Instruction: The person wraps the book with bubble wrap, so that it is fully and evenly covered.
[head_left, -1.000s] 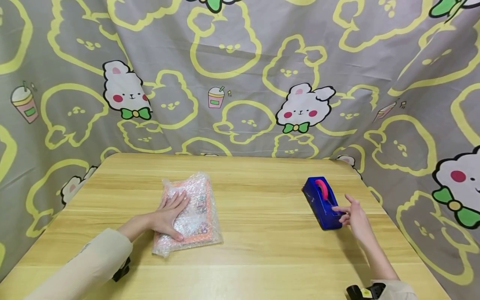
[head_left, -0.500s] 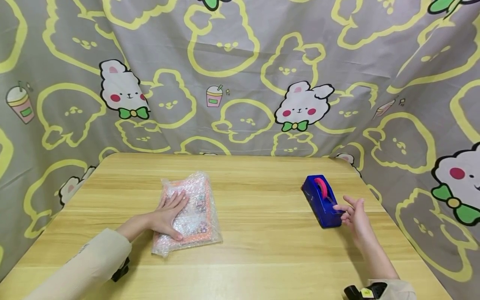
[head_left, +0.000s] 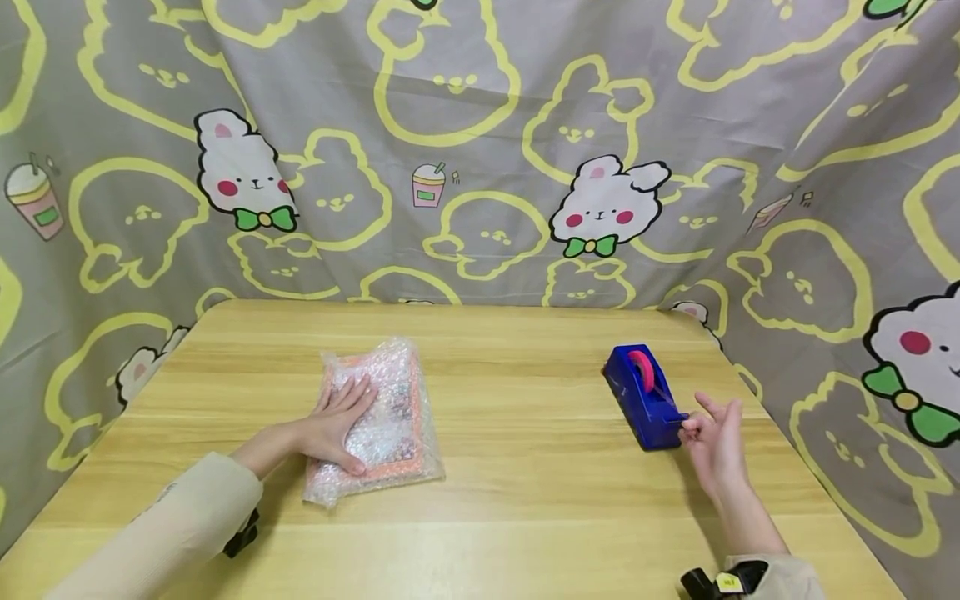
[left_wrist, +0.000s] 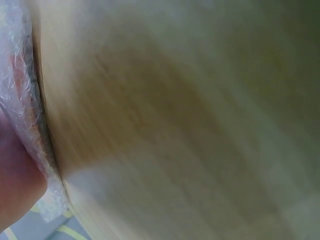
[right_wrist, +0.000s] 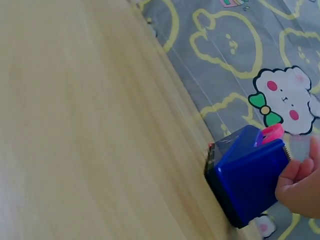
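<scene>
A flat rectangular item in bubble wrap (head_left: pixel 393 408), with an orange border showing through, lies on the table at left. My left hand (head_left: pixel 337 427) rests on its left part, fingers spread and thumb near its lower edge. At right stands a blue tape dispenser (head_left: pixel 641 400) with a pink tape core (head_left: pixel 642 371). My right hand (head_left: pixel 716 446) is at the dispenser's front end, thumb and finger pinching the tape end. In the right wrist view, the curled fingers (right_wrist: pixel 295 177) sit beside the toothed cutter (right_wrist: pixel 287 151); the clear tape itself hardly shows.
The wood-grain table (head_left: pixel 517 492) is bordered at the back and sides by a grey patterned curtain (head_left: pixel 480 167). Black wrist cameras are strapped at both sleeves, the right camera (head_left: pixel 723 582) close to the table's front.
The right hand has drawn slightly back from the dispenser's top, its fingers now more curled at the cutter end. The left hand stays on the wrapped item. The head view has shifted slightly.
</scene>
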